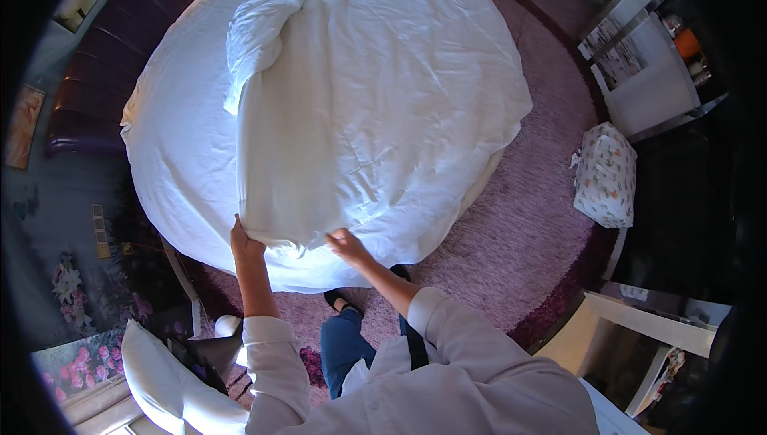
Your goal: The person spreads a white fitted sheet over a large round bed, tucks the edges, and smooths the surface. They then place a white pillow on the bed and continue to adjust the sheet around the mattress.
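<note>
A white duvet (423,107) is spread, with wrinkles, over a large round bed. One strip of it is folded over, with a straight edge running lengthwise and a bunched, puffy end (260,31) on the far side. At the near end of this fold, my left hand (248,246) pinches the duvet's corner, thumb pointing up. My right hand (348,248) is closed at the same near edge, a short way to the right, its fingers curled on the cloth and slightly blurred. Between both hands the edge hangs in small creases.
A purple padded headboard (104,75) curves around the left. Purple carpet (527,227) surrounds the bed. A patterned white bag (607,175) stands on the right, near a white cabinet (651,83). White pillows (172,383) lie at lower left; an open wooden drawer unit (591,331) is at lower right.
</note>
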A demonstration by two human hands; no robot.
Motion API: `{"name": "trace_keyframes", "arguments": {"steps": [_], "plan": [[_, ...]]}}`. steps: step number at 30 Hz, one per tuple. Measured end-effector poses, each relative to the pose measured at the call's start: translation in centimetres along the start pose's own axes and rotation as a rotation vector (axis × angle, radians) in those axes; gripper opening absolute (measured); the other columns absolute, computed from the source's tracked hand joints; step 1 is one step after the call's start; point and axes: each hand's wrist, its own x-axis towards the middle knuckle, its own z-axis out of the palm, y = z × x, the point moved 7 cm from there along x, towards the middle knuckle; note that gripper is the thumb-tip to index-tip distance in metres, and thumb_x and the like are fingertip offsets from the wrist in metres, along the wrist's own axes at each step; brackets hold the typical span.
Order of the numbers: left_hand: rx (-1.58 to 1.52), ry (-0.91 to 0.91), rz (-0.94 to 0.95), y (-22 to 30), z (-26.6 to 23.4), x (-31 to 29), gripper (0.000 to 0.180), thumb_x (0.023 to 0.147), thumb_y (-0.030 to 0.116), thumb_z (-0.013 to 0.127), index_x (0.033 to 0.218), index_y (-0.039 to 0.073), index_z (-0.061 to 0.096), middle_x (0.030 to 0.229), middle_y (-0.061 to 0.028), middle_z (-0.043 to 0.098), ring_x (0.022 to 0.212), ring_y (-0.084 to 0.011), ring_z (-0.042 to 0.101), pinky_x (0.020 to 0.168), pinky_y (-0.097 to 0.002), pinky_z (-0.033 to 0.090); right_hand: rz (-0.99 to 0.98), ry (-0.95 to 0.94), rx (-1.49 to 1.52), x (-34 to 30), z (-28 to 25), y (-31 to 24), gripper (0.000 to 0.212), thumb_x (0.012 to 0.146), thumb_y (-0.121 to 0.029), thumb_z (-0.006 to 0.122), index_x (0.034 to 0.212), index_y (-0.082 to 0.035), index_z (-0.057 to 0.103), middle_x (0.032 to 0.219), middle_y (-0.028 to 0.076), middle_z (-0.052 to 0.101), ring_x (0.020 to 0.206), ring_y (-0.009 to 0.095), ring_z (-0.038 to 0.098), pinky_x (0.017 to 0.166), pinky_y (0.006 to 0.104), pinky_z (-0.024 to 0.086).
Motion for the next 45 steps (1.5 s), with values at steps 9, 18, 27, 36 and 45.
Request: {"name": "trace_keyframes", "arguments": {"steps": [9, 18, 27, 36, 45], "plan": [[-0.066, -0.274, -0.137, 6.5, -12.6, -2.5, 0.038, 0.098, 0.024, 0.031, 0.121, 0.000, 0.049, 0.116, -0.0186, 0.057, 0.103, -0.0315, 0.058, 0.087, -0.0448, 0.050, 0.537, 0.402, 0.375, 3.0, -0.9, 6.5, 0.098, 0.061, -0.074, 0.064, 0.131, -0.013, 0.035, 0.114, 0.013, 0.048, 0.094, 0.028, 0.051, 0.076, 0.0469, 0.046], [-0.051, 0.076, -0.120, 6.2, -20.7, -6.3, 0.038, 0.094, 0.027, 0.047, 0.126, 0.006, 0.047, 0.120, -0.0109, 0.056, 0.111, -0.0266, 0.054, 0.096, -0.0436, 0.044, 0.186, 0.520, 0.890, 9.1, -5.4, 7.4, 0.023, 0.081, -0.027, 0.067, 0.072, -0.014, 0.051, 0.069, 0.000, 0.048, 0.063, 0.014, 0.048, 0.058, 0.0314, 0.045], [0.073, 0.029, -0.179, 6.2, -25.3, -4.1, 0.036, 0.093, 0.023, 0.053, 0.124, 0.006, 0.047, 0.114, -0.0077, 0.058, 0.104, -0.0217, 0.057, 0.090, -0.0376, 0.048, -0.350, 0.260, 0.134, 1.3, -3.4, -5.9, 0.037, 0.090, -0.015, 0.052, 0.123, 0.001, 0.049, 0.118, 0.013, 0.057, 0.106, 0.026, 0.057, 0.093, 0.0401, 0.046], [-0.072, -0.014, -0.120, 7.6, -25.2, -1.0, 0.041, 0.093, 0.009, 0.046, 0.132, 0.002, 0.036, 0.126, -0.0143, 0.048, 0.116, -0.0289, 0.046, 0.101, -0.0419, 0.038, -0.172, 0.740, 0.455, -5.9, -10.5, -1.5, 0.034, 0.087, -0.008, 0.053, 0.119, 0.004, 0.051, 0.110, 0.013, 0.059, 0.093, 0.024, 0.061, 0.079, 0.0328, 0.051], [-0.354, 0.112, -0.171, 13.9, -21.0, 1.8, 0.042, 0.092, 0.026, 0.042, 0.123, -0.001, 0.046, 0.120, -0.0164, 0.053, 0.114, -0.0312, 0.049, 0.100, -0.0454, 0.038, -0.143, 0.723, 0.359, -2.3, -7.9, 1.3, 0.032, 0.087, -0.009, 0.055, 0.117, 0.004, 0.052, 0.101, 0.012, 0.061, 0.085, 0.023, 0.062, 0.073, 0.0341, 0.052]]}}
